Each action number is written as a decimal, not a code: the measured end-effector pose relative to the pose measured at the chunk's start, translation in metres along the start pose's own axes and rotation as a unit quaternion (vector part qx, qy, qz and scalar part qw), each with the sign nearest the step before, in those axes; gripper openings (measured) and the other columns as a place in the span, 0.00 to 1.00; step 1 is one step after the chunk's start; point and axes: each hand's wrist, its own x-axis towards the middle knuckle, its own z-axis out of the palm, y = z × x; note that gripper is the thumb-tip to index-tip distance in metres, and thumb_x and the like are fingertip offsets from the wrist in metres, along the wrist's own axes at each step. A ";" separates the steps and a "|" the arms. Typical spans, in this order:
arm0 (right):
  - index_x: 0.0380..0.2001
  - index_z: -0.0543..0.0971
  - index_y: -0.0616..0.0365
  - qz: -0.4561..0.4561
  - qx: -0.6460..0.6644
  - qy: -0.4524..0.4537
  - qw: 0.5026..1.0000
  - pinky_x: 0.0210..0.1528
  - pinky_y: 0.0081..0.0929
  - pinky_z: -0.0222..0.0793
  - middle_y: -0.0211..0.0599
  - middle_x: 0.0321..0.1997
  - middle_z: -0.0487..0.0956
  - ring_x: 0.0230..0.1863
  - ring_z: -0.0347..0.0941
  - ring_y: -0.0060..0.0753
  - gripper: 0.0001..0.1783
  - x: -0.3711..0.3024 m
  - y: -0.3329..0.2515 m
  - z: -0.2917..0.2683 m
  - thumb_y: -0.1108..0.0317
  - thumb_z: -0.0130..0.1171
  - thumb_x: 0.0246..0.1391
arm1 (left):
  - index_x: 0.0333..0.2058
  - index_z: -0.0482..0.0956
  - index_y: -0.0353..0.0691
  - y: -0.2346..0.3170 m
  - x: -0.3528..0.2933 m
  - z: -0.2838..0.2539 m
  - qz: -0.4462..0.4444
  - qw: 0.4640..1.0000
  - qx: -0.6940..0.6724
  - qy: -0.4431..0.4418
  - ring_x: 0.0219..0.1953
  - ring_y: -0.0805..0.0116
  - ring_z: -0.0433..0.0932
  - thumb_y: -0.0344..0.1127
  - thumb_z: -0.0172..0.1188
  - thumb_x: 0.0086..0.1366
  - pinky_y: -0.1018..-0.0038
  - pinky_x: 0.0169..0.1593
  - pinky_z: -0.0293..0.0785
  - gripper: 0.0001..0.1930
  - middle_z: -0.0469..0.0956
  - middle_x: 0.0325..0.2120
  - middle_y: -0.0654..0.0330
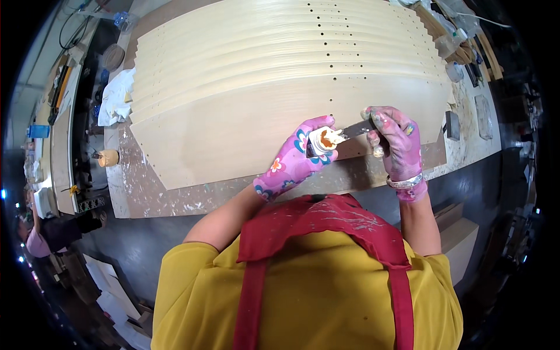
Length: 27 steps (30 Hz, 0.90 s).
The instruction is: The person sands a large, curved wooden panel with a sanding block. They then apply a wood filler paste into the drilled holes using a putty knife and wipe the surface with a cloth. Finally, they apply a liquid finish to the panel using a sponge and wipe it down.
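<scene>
My left hand (300, 153), in a pink flowered glove, is wrapped round a small white jar (318, 142). Cream and orange-brown paste (328, 139) shows at the jar's open mouth. In my right hand (398, 142), gloved in stained pink, a dark flat putty knife (357, 129) is gripped between thumb and fingers. Its blade points left, and the tip meets the paste. Both hands are above the nearest of several overlapping pale wooden panels (245, 131), which have rows of small dark holes.
The panels lie on a paint-spattered table (137, 195). To the left stand a cup of tan paste (108, 157) and a white cloth (118, 96). A dark block (452, 125) and a clear bottle (452, 42) are at the right. Another person (44, 236) is at far left.
</scene>
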 end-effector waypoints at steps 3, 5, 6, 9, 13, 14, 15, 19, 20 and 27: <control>0.40 0.79 0.67 -0.012 -0.065 -0.012 0.998 0.23 0.13 0.61 0.31 0.25 0.76 0.22 0.67 0.15 0.15 -0.003 -0.006 0.001 0.63 0.56 0.61 | 0.60 0.64 0.41 -0.005 0.002 0.006 0.051 0.997 0.051 0.011 0.53 0.71 0.73 0.24 0.65 0.57 0.75 0.55 0.71 0.32 0.72 0.51 0.59; 0.39 0.80 0.66 -0.007 -0.130 -0.061 0.990 0.22 0.12 0.61 0.29 0.24 0.77 0.22 0.68 0.13 0.14 -0.004 -0.013 -0.005 0.64 0.55 0.62 | 0.60 0.65 0.41 -0.009 0.003 0.009 0.085 0.993 0.078 0.021 0.52 0.69 0.74 0.24 0.66 0.57 0.75 0.54 0.71 0.32 0.72 0.50 0.59; 0.39 0.80 0.66 -0.023 -0.143 -0.074 0.987 0.22 0.13 0.61 0.29 0.24 0.77 0.22 0.68 0.13 0.14 -0.007 -0.017 -0.006 0.64 0.55 0.62 | 0.59 0.65 0.42 -0.011 0.005 0.010 0.098 0.991 0.091 0.023 0.52 0.68 0.74 0.24 0.66 0.56 0.75 0.54 0.72 0.32 0.72 0.49 0.58; 0.40 0.80 0.67 -0.065 -0.165 -0.108 0.978 0.25 0.14 0.63 0.29 0.26 0.78 0.22 0.67 0.13 0.16 -0.022 -0.026 -0.001 0.63 0.56 0.61 | 0.59 0.66 0.42 -0.011 0.006 0.014 0.123 0.984 0.129 0.022 0.51 0.67 0.74 0.24 0.67 0.55 0.74 0.53 0.72 0.32 0.72 0.47 0.58; 0.40 0.79 0.69 -0.121 -0.198 -0.170 0.958 0.38 0.20 0.72 0.37 0.33 0.82 0.33 0.77 0.22 0.15 -0.027 -0.023 -0.009 0.64 0.59 0.59 | 0.60 0.65 0.43 -0.006 0.007 0.019 0.109 0.988 0.111 0.007 0.49 0.67 0.74 0.24 0.67 0.54 0.75 0.52 0.72 0.34 0.72 0.46 0.58; 0.41 0.79 0.69 -0.120 -0.199 -0.173 0.957 0.39 0.21 0.72 0.38 0.33 0.82 0.34 0.77 0.23 0.15 -0.030 -0.025 -0.011 0.64 0.60 0.58 | 0.60 0.65 0.43 -0.008 0.008 0.020 0.101 0.991 0.090 0.003 0.49 0.67 0.74 0.24 0.67 0.54 0.75 0.51 0.72 0.34 0.72 0.46 0.58; 0.41 0.79 0.69 -0.123 -0.201 -0.173 0.956 0.41 0.22 0.73 0.40 0.34 0.82 0.35 0.78 0.25 0.16 -0.031 -0.028 -0.011 0.65 0.60 0.58 | 0.61 0.63 0.42 -0.008 0.010 0.020 0.091 0.992 0.093 -0.001 0.50 0.68 0.74 0.24 0.67 0.55 0.75 0.53 0.72 0.35 0.71 0.48 0.59; 0.40 0.78 0.67 -0.096 -0.237 -0.160 0.953 0.41 0.22 0.71 0.40 0.34 0.82 0.35 0.77 0.24 0.15 -0.035 -0.041 -0.021 0.64 0.60 0.57 | 0.62 0.60 0.40 -0.008 0.017 0.026 0.074 0.994 0.081 -0.029 0.53 0.71 0.72 0.24 0.68 0.56 0.75 0.55 0.71 0.37 0.71 0.50 0.60; 0.40 0.78 0.66 -0.088 -0.245 -0.156 0.953 0.40 0.22 0.71 0.39 0.34 0.82 0.34 0.77 0.24 0.15 -0.036 -0.044 -0.024 0.64 0.60 0.57 | 0.62 0.60 0.40 -0.007 0.021 0.028 0.075 0.994 0.071 -0.038 0.53 0.71 0.72 0.24 0.68 0.56 0.75 0.55 0.71 0.37 0.71 0.50 0.60; 0.45 0.76 0.65 -0.085 -0.252 -0.104 0.958 0.33 0.19 0.68 0.32 0.26 0.78 0.27 0.71 0.18 0.15 -0.027 -0.056 -0.080 0.66 0.53 0.60 | 0.61 0.62 0.41 0.007 0.051 0.069 0.101 0.980 0.168 -0.029 0.51 0.72 0.73 0.23 0.67 0.56 0.77 0.55 0.72 0.35 0.71 0.50 0.60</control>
